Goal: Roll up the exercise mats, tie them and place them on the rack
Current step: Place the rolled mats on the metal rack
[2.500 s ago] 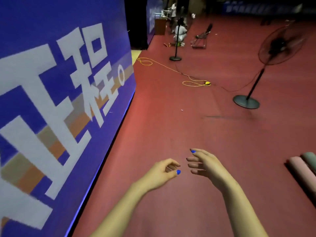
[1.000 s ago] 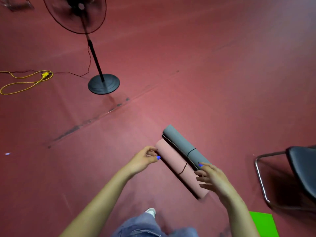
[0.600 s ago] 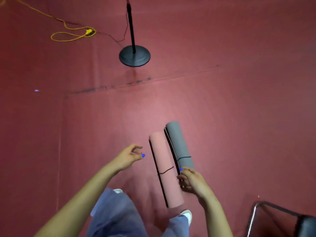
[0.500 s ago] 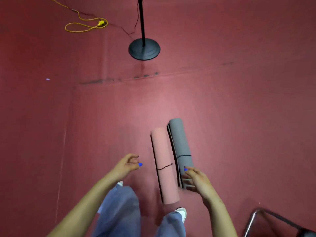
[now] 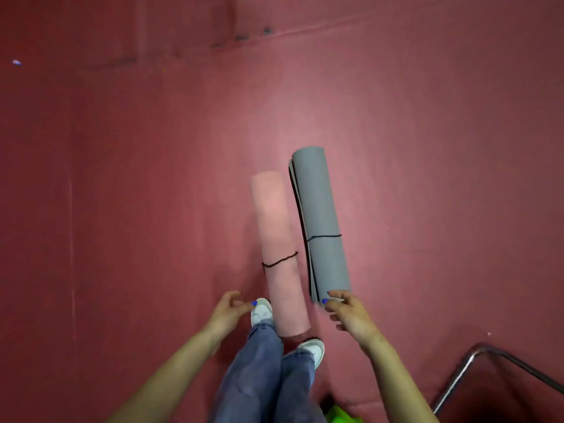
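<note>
Reaching with loosely curled fingers, my right hand (image 5: pixel 351 315) touches the gray mat (image 5: pixel 320 221); grabbing its layered end could loosen the string (image 5: pixel 323 236). My left hand (image 5: pixel 232 309) holds nothing.

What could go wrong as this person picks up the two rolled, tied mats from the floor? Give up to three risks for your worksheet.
1. The grey mat shows loose layers along its left edge, and its cord is thin; lifted by the end where the right hand reaches, it may unroll.
2. The pink mat lies right by the shoes; a step could trip on it.
</note>
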Tool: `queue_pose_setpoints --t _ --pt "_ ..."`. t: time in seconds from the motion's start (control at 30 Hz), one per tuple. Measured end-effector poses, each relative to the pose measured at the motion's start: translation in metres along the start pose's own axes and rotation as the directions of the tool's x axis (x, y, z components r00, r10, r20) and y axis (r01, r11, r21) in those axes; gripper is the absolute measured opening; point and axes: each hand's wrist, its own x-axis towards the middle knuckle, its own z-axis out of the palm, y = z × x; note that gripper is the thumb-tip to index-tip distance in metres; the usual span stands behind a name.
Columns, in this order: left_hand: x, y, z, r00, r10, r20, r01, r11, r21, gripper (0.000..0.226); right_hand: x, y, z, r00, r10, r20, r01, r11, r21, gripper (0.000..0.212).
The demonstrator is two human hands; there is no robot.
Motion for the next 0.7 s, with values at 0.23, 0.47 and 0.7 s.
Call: queue_pose_setpoints --t 0.23,0.47,0.7 --pt "0.195 -0.035 0.07 0.995 -0.096 -0.01 0.097 0.994 0.055 0.071 0.19 0.109 0.005 0.954 0.292 -0.073 -0.287 0.955 0.077 0.006" --pt "0.33 -0.097 0.153 0.972 -0.233 -0.011 0.229 0.963 -0.139 0.139 0.31 0.213 0.059 0.877 0.481 0.009 -0.452 0.818 0.357 0.014" --pt "0.376 -0.133 0.168 0.983 -0.078 -0.165 0.04 0.974 -0.224 0.127 0.341 0.289 0.115 0.853 0.477 0.211 -0.413 0.371 0.832 0.085"
